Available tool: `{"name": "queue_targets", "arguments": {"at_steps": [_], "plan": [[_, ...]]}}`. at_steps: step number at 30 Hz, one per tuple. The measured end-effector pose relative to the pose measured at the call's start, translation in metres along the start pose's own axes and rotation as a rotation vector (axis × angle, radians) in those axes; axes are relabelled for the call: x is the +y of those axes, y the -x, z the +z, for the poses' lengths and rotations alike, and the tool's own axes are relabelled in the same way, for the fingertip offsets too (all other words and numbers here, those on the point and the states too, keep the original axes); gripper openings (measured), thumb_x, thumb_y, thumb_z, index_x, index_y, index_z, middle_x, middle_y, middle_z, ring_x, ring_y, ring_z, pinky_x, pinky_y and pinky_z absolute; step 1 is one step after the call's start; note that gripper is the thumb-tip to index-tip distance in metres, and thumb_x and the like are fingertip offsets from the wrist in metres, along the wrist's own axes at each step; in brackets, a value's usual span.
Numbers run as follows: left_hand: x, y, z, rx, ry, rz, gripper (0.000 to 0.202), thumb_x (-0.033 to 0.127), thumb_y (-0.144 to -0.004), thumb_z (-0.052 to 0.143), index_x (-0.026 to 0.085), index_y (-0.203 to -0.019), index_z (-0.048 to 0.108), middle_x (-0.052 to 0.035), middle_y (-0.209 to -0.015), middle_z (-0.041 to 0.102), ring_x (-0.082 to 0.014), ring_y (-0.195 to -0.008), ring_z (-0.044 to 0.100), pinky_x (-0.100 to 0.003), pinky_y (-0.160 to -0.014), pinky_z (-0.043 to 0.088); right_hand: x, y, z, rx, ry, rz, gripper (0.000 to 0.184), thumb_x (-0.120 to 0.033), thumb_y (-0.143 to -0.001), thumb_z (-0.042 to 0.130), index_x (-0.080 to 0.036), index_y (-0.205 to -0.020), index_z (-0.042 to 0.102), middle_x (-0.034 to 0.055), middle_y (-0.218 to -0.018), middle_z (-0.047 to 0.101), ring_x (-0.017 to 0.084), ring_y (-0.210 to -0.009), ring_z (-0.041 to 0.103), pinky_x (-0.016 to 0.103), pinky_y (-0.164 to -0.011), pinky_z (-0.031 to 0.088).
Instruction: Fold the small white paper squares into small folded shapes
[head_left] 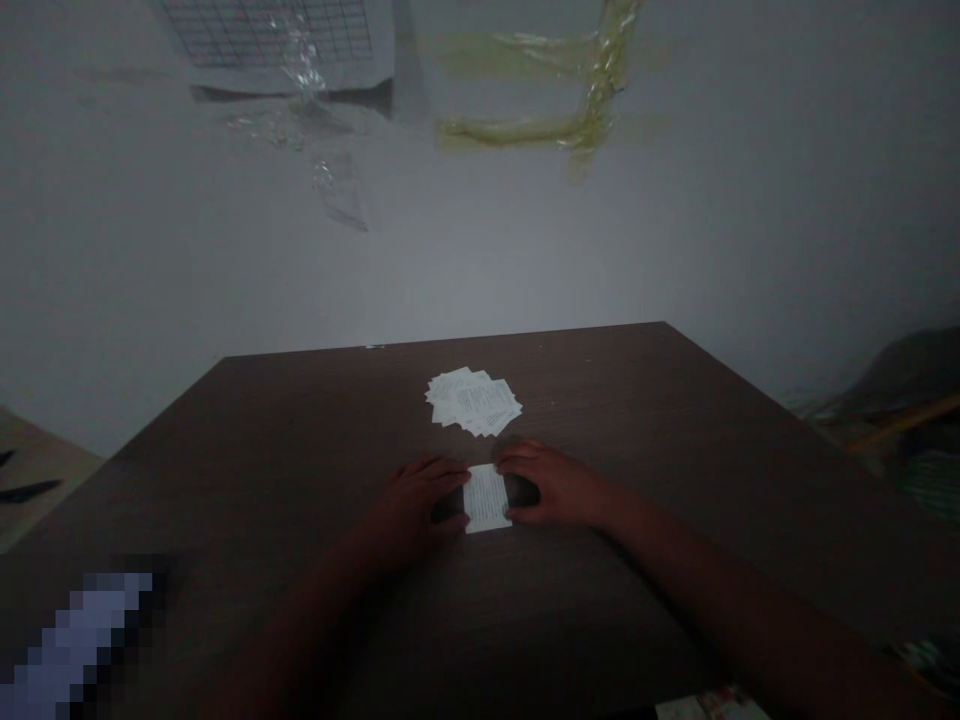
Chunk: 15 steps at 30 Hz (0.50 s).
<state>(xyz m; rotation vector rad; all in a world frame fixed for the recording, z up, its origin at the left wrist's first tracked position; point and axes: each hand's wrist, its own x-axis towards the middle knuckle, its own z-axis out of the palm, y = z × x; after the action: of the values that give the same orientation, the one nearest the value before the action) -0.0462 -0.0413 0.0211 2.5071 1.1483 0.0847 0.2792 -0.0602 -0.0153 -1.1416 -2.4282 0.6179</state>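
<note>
A small white sheet of paper (486,498) with lines of print lies on the dark wooden table (600,400). My left hand (427,500) holds its left edge, thumb at the near corner and fingers at the far one. On the opposite edge, my right hand (551,485) grips it the same way. Whether it is one sheet or a stack, I cannot tell. Just beyond my hands is a loose, fanned pile of similar printed papers (474,402), overlapping at various angles.
A pale wall (495,250) rises behind the table, with yellowed tape (525,130) and a gridded sheet (270,30) stuck on it. A blurred-out bluish object (82,640) lies at the near left. Part of a printed item (712,705) shows at the bottom edge.
</note>
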Motion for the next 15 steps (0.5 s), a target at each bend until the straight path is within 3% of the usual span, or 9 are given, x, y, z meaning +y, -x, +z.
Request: {"name": "queue_targets", "arguments": {"at_steps": [9,15], "plan": [[-0.014,-0.001,0.007,0.038,0.045,0.046,0.051,0.028,-0.114,0.086,0.035,-0.165,0.086,-0.0125,-0.176,0.083,-0.0416,-0.174,0.067,-0.072,-0.15,0.047,-0.001,0.002,0.003,0.037,0.011,-0.047,0.051,-0.033,-0.108,0.1,-0.026,-0.158,0.089,0.0179,-0.161,0.086,0.04,-0.152,0.077,0.064,-0.136,0.06],[-0.029,-0.006,0.012,0.14,0.157,0.037,0.039,0.023,-0.116,0.077,0.029,-0.152,0.091,-0.0145,-0.168,0.086,-0.037,-0.163,0.078,-0.062,-0.145,0.059,-0.004,0.002,0.007,0.051,0.048,-0.07,0.045,-0.035,-0.11,0.099,-0.025,-0.153,0.091,0.0188,-0.16,0.086,0.041,-0.152,0.078,0.066,-0.136,0.061]]}}
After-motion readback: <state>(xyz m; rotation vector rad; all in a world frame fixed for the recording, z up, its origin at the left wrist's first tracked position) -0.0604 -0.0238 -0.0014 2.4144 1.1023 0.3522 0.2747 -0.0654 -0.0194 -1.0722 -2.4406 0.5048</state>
